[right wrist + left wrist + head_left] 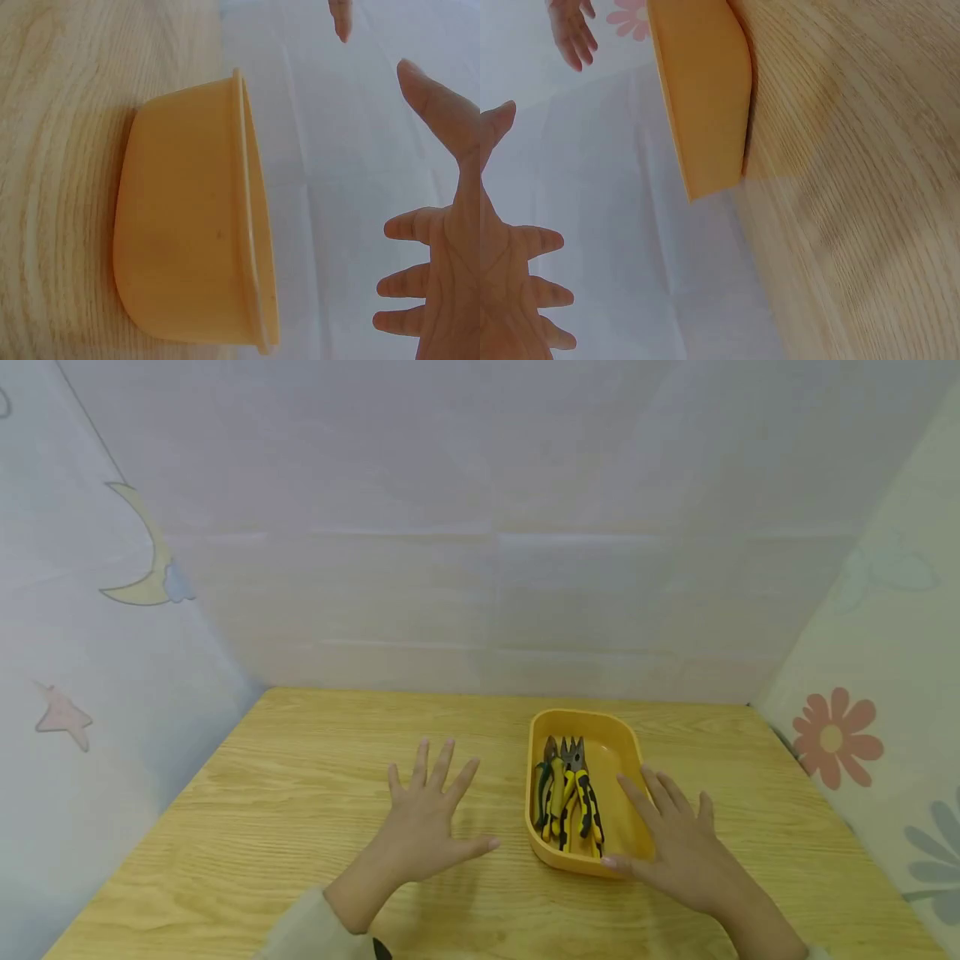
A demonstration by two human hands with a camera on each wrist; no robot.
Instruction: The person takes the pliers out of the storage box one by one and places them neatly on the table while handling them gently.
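A yellow plastic bin (551, 858) stands on the wooden table, right of centre in the head view. Several pliers (573, 793) with yellow-and-black and green handles lie together along its left side, jaws pointing to the far end. My left hand (423, 827) hovers left of the bin, fingers spread straight, holding nothing. My right hand (682, 852) hovers over the bin's right edge, its fingers also spread and holding nothing. Both wrist views show the outer wall of the bin (705, 90) (184, 217) beside spread fingers; the pliers are hidden there.
The wooden table (337, 760) reaches back to a pale cloth wall (487, 568). Printed cloth sides stand at left and right, with a moon (153, 556) on one and a red flower (836, 739) on the other.
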